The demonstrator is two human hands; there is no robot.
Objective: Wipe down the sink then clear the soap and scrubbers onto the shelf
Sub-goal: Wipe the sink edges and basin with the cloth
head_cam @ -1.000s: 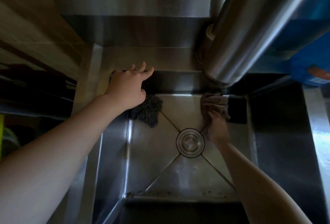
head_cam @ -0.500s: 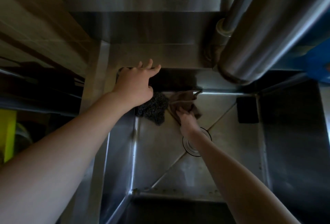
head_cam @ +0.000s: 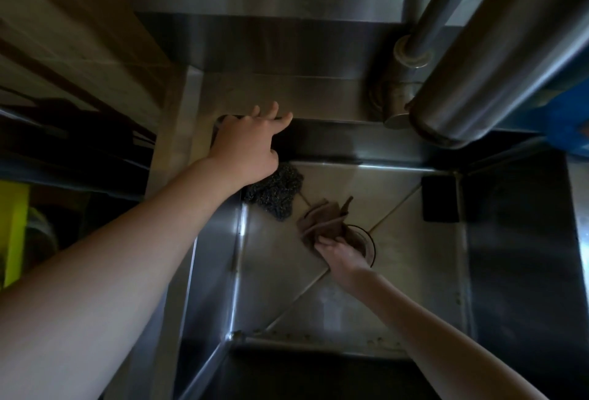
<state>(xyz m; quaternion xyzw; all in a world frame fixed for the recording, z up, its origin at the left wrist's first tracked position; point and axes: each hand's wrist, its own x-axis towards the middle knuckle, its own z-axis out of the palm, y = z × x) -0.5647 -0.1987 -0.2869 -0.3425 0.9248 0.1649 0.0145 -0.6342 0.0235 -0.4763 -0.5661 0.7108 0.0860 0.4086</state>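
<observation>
I look down into a steel sink [head_cam: 280,288]. My right hand [head_cam: 341,256] grips a crumpled brown cloth [head_cam: 323,219] on the sink floor, right at the round drain [head_cam: 366,240], which it partly hides. A dark steel-wool scrubber [head_cam: 277,191] lies in the far left corner of the basin. A black rectangular sponge [head_cam: 440,197] lies against the right wall. My left hand [head_cam: 247,143] rests with straight fingers on the sink's far left rim, above the scrubber. No soap is visible.
A thick steel faucet spout [head_cam: 497,46] juts over the far right of the basin from its base [head_cam: 398,94] on the back ledge. Something blue [head_cam: 564,125] sits at the right edge. A yellow-green object [head_cam: 14,227] is at the far left.
My right hand has dragged the cloth from the far right of the sink floor leftward and then back toward me onto the drain. My left hand has stayed on the rim.
</observation>
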